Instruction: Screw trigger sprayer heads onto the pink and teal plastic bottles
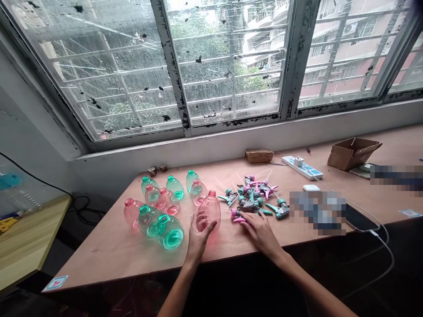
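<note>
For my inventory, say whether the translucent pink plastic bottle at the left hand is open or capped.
Open: the pink bottle at the left hand shows a bare neck, no cap on it.

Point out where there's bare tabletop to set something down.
Free: the front-left tabletop, between the corner sticker and the bottles; also a back patch between the bottles and the small brown box. Crowded: among the bottles and throughout the spray heads.
</note>
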Tool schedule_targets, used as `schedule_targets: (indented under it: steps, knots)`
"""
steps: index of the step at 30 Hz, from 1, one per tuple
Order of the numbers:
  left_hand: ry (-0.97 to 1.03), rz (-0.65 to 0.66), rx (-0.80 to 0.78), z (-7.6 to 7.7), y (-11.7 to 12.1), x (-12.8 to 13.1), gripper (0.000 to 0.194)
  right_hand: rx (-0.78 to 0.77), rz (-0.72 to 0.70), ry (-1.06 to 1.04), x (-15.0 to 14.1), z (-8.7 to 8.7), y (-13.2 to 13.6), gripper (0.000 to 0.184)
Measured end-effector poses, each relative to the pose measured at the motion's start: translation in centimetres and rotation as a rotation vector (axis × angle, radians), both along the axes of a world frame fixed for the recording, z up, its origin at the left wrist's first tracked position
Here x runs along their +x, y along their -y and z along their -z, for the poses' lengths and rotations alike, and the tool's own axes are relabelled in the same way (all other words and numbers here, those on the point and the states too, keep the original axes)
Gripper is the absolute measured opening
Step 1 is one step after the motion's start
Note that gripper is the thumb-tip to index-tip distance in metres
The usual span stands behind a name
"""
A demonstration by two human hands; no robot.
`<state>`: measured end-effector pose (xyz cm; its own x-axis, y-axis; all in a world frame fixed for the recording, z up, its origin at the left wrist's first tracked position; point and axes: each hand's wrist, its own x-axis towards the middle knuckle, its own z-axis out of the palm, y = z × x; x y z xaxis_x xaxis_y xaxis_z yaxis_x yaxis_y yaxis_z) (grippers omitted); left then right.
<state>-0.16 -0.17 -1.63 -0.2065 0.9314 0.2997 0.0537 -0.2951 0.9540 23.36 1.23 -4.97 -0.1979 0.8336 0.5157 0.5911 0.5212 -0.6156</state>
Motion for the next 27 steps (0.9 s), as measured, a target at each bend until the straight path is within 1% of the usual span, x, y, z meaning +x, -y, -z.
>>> schedule_targets:
  steps: [3,5,7,12,20,24,27]
  knots:
    - [0.086,-0.025,0.004,-0.2,0.2,-0.2,0.038,-0.021,0.075,-0.156,0.6,-0.2,0.2,0.039]
    - [0.128,-0.052,0.002,-0.3,0.3,-0.2,0.034,-0.042,0.141,-0.256,1.0,-0.3,0.3,0.043]
    - [0.157,-0.075,0.002,-0.6,0.6,-0.2,0.034,-0.062,0.173,-0.325,1.2,-0.4,0.2,0.042]
    - [0.205,-0.096,0.029,-1.1,1.1,0.0,0.038,-0.084,0.171,-0.42,1.4,-0.4,-0.1,0.043]
    - [0.212,-0.14,0.048,-1.1,1.4,0.0,0.033,-0.1,0.186,-0.53,1.7,0.3,-0.6,0.045]
    - [0.211,-0.172,0.048,-1.4,1.4,0.1,0.037,-0.111,0.184,-0.593,1.8,0.5,-0.7,0.042]
    - [0.18,-0.16,0.023,-1.3,1.3,0.0,0.04,-0.124,0.179,-0.649,1.7,0.4,-0.7,0.04]
